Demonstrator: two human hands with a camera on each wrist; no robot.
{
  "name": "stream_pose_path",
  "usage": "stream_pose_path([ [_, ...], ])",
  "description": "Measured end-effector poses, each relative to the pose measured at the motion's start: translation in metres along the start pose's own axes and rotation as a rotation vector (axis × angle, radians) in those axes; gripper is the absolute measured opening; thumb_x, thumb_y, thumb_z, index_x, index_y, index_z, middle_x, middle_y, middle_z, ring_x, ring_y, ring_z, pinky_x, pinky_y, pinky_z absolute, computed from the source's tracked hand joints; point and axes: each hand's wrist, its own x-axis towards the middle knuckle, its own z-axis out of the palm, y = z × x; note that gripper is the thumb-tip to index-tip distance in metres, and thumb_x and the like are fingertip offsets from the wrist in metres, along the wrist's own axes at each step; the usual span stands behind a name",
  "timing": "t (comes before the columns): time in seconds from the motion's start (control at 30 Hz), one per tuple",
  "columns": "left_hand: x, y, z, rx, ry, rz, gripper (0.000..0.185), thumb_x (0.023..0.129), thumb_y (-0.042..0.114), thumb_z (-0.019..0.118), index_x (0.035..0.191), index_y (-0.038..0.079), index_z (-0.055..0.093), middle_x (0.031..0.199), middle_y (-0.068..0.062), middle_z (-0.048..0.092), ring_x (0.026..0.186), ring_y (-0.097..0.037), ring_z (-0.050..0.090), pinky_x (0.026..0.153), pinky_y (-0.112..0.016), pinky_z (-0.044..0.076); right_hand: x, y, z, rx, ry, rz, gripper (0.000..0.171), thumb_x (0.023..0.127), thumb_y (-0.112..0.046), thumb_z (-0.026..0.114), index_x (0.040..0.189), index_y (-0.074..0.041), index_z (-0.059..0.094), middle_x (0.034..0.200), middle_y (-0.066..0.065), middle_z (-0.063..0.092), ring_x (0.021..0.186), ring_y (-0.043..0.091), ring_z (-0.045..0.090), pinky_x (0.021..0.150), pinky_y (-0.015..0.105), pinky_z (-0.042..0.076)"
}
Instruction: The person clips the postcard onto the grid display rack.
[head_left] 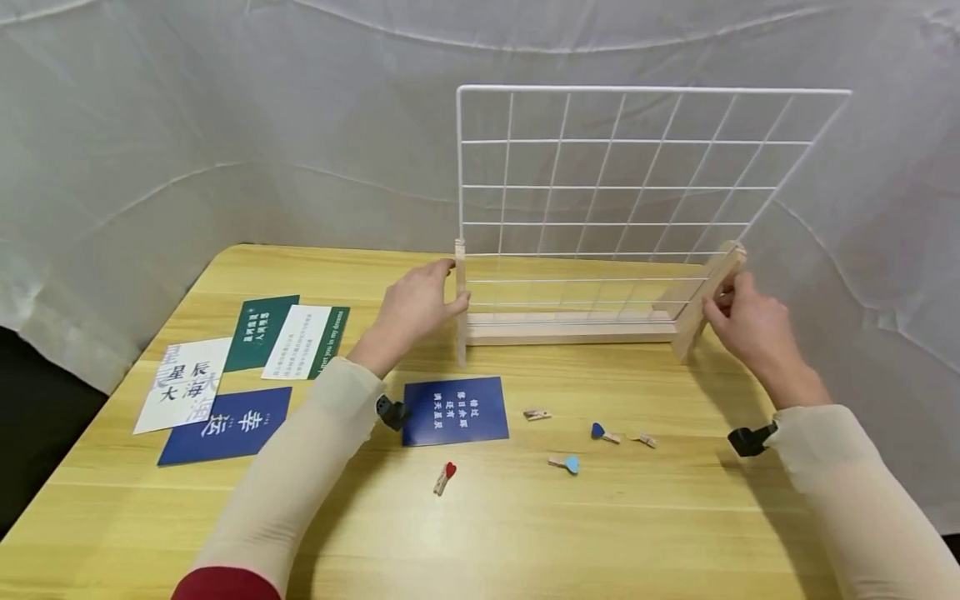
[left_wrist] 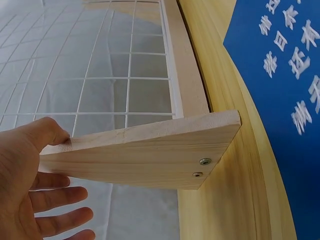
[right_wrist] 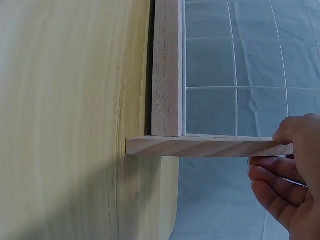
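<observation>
A white wire grid rack [head_left: 592, 187] with pale wooden side boards and a wooden base bar [head_left: 570, 328] stands upright on the table. My left hand [head_left: 415, 308] holds its left side board [left_wrist: 145, 150], thumb on the near edge, one finger against the outer face, the others spread apart. On the opposite side, my right hand [head_left: 753, 329] pinches the right side board [right_wrist: 200, 147] between thumb and fingers. Two screw heads show low on the left board in the left wrist view. A blue card [head_left: 455, 412] with white characters lies in front of the rack.
Small wooden clips lie in front: one with a red heart [head_left: 446, 478], one light blue [head_left: 564, 464], one dark blue [head_left: 604, 433], and others. Several overlapping cards [head_left: 225, 420] rest at the left of the table [head_left: 480, 550]. A pale curtain [head_left: 300, 108] hangs behind.
</observation>
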Motion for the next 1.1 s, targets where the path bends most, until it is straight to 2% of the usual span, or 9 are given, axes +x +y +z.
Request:
stream_pose_path([
  [0.2,-0.007,-0.016,-0.008,-0.016,-0.001,-0.018,0.067,0.095,0.047,0.054,0.145,0.005,0.04,0.141,-0.016,0.052,0.122,-0.038,0.052,0.094,-0.055,0.047,-0.008,-0.017,0.004,0.011,0.008,-0.049,0.038,0.099,-0.028,0.052,0.114,0.006,0.044,0.099,0.028,0.066,0.075,0.047,0.062,0.066,0.06,0.043],
  [0.43,-0.018,-0.036,-0.017,-0.066,0.009,-0.034,0.058,0.094,0.04,0.056,0.139,0.005,0.045,0.131,-0.016,0.058,0.114,-0.038,0.056,0.091,-0.056,0.047,-0.013,-0.035,0.017,0.018,0.106,-0.167,0.028,0.095,-0.02,0.059,0.108,0.003,0.048,0.089,0.02,0.071,0.069,0.043,0.065,0.063,0.059,0.043],
  [0.53,-0.023,-0.046,-0.019,-0.091,0.011,-0.046,0.056,0.094,0.038,0.058,0.138,0.005,0.046,0.13,-0.017,0.058,0.114,-0.038,0.056,0.091,-0.057,0.046,-0.017,-0.043,0.023,0.026,0.108,-0.175,0.027,0.096,-0.019,0.059,0.108,0.003,0.049,0.087,0.02,0.071,0.06,0.038,0.064,0.054,0.051,0.044],
  [0.67,-0.03,-0.06,-0.022,-0.119,0.014,-0.061,0.055,0.095,0.036,0.059,0.138,0.004,0.046,0.135,-0.017,0.055,0.12,-0.039,0.052,0.097,-0.057,0.043,-0.022,-0.055,0.031,0.036,0.113,-0.192,0.028,0.096,-0.017,0.059,0.109,0.005,0.048,0.086,0.022,0.07,0.049,0.03,0.059,0.042,0.039,0.04],
  [0.93,-0.045,-0.08,-0.029,-0.161,0.011,-0.085,0.057,0.097,0.034,0.059,0.141,0.002,0.043,0.14,-0.02,0.049,0.128,-0.039,0.045,0.104,-0.057,0.037,-0.027,-0.076,0.045,0.071,0.175,-0.238,0.024,0.095,-0.014,0.06,0.108,0.002,0.049,0.084,0.019,0.071,0.049,0.03,0.06,0.042,0.037,0.039],
  [1.1,-0.054,-0.087,-0.034,-0.156,-0.005,-0.116,0.06,0.097,0.036,0.058,0.143,0.002,0.04,0.14,-0.022,0.048,0.128,-0.041,0.045,0.103,-0.058,0.038,-0.03,-0.088,0.048,0.084,0.165,-0.239,0.026,0.097,-0.016,0.06,0.11,0.003,0.048,0.086,0.02,0.071,0.051,0.031,0.062,0.042,0.038,0.041],
])
